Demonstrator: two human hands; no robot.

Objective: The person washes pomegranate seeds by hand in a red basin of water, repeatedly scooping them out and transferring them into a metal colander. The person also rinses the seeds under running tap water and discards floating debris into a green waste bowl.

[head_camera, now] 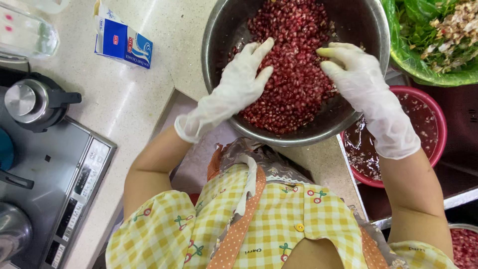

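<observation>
Head cam: both hands in thin, wrinkly translucent gloves, left hand [242,74] and right hand [356,74], fingers loosely spread and lying flat on glossy red pomegranate seeds [294,74] heaped in a round steel bowl [318,130] on the speckled counter [134,99]. The bowl's far rim is cut off.

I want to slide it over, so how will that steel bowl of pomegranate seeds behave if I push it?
The steel bowl probably feels heavy, being heaped with pomegranate seeds. It overhangs the counter edge, so it may tip. Its smooth metal likely slides easily.
</observation>
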